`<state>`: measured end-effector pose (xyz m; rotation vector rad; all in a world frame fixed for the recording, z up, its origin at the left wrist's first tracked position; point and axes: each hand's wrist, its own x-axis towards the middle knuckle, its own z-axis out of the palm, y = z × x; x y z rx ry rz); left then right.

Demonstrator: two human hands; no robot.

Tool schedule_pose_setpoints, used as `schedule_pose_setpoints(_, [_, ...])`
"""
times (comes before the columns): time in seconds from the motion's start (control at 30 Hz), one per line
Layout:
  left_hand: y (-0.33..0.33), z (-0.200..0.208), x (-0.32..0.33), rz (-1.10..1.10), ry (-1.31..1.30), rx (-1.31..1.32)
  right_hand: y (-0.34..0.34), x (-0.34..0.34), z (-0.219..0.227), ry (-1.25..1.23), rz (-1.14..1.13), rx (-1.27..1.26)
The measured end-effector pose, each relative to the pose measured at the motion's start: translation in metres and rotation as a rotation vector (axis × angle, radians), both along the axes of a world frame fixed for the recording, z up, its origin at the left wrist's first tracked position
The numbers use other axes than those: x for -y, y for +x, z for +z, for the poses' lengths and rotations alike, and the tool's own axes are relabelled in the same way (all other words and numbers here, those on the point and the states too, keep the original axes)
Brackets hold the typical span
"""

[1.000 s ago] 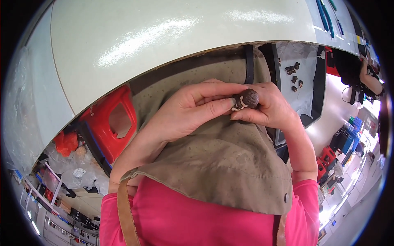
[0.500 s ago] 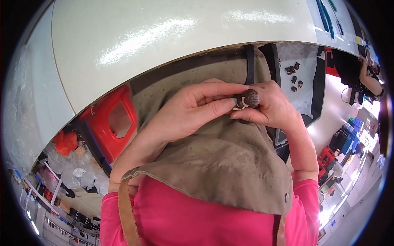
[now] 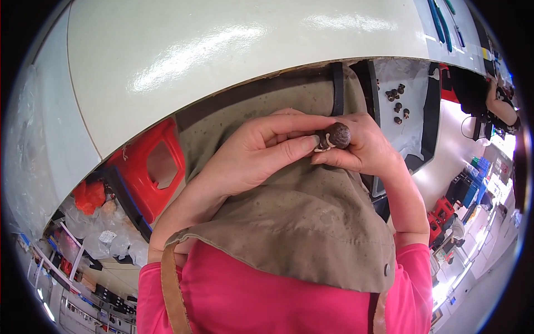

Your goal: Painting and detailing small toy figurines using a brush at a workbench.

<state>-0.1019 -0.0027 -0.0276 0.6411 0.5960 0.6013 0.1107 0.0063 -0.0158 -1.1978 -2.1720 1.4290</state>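
Between my two hands, above the apron on my lap, is a small figurine (image 3: 337, 135) with a round dark brown head and cream-coloured parts. My left hand (image 3: 272, 146) pinches its lower part between thumb and fingers. Around its other side, my right hand (image 3: 364, 142) has its fingers curled, with the thumb beneath the head. The fingers hide much of the figurine's body. Several similar small brown-and-cream figurines (image 3: 397, 107) lie on white sheeting in a dark-edged tray (image 3: 431, 119) to the right of my right hand.
Ahead of me a glossy white tabletop (image 3: 222, 50) curves across, its edge just beyond my hands. Teal-handled tools (image 3: 439, 25) lie at its far right. A red plastic stool (image 3: 147, 167) stands at left, near clear plastic bags (image 3: 105, 234). Another person's arm (image 3: 500, 106) shows at far right.
Both hands keep their hold, and the figurine has tilted slightly, its head now a little lower. The view has shifted very little.
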Motion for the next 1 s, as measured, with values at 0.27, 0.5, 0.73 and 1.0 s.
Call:
schedule_pose_setpoints(0.27, [-0.0032, 0.0001, -0.0005, -0.003, -0.013, 0.016, 0.0026, 0.0006, 0.0023, 0.158, 0.028, 0.064])
schedule_pose_setpoints(0.5, [-0.0045, -0.0005, 0.0001, 0.011, -0.053, 0.037, 0.0096, 0.0004, 0.001, 0.249, 0.088, 0.075])
schedule_pose_setpoints(0.73, [-0.0067, 0.0007, -0.0007, -0.002, -0.055, 0.035, 0.0084, 0.0013, 0.0016, 0.246, 0.103, 0.089])
schedule_pose_setpoints(1.0, [-0.0063, -0.0011, -0.0005, -0.001, -0.082, 0.083, 0.0046, 0.0049, -0.0013, 0.206, 0.036, 0.071])
